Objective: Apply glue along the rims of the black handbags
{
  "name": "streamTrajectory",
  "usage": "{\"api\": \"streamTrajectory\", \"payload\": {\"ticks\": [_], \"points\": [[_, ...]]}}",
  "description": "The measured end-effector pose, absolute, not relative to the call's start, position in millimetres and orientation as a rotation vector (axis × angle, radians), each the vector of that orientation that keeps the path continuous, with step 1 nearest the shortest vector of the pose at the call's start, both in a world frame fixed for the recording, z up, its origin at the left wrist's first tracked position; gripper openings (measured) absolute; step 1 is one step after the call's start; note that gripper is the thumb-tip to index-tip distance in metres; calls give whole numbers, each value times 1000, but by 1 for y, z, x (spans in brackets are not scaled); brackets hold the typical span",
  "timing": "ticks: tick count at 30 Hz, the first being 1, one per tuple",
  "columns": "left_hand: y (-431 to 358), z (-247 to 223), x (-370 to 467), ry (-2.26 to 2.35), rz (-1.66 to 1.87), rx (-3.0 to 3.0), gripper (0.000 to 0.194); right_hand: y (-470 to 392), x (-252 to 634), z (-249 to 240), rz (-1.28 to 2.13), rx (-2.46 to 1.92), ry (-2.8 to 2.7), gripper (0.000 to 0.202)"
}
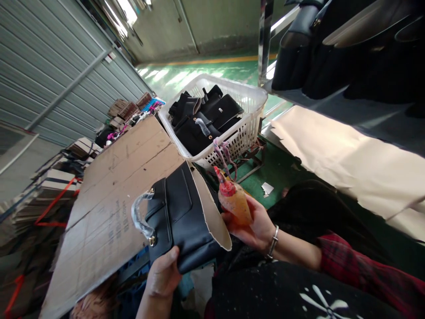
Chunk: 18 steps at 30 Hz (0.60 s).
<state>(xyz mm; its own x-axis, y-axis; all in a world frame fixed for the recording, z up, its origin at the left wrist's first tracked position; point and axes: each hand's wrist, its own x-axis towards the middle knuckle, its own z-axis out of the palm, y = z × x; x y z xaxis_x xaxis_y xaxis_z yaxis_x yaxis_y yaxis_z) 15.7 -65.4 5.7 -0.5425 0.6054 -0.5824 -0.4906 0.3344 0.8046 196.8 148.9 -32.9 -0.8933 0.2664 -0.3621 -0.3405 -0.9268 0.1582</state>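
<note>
Cardboard-topped bench (109, 186), left hand (163, 274) gripping black handbag (181, 217) lying flat, handle pointing left, right hand (254, 223) clasping orange bottle (234, 201), nozzle up-left

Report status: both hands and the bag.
Left hand grips black handbag on cardboard sheet. Right hand holds orange squeeze bottle. White basket of bags behind.

Left hand (163, 275) grips the black handbag (181, 221) on the cardboard sheet (113, 195); right hand (254, 223) holds an orange squeeze bottle (234, 199), probably glue; white basket (247, 115) of bags beyond.
</note>
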Motion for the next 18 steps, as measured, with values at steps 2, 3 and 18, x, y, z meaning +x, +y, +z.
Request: {"api": "streamTrajectory", "payload": {"ticks": [2,3,18], "points": [[-55,-1,22,1606,1457,86,27,153,203,-37,2739,-563,290,34],[-51,-4,25,1632,1526,120,29,155,207,-39,2718,-612,269,34],[-38,-30,32,1906,2031,415,39,181,262,-84,2423,-999,15,27]]}}
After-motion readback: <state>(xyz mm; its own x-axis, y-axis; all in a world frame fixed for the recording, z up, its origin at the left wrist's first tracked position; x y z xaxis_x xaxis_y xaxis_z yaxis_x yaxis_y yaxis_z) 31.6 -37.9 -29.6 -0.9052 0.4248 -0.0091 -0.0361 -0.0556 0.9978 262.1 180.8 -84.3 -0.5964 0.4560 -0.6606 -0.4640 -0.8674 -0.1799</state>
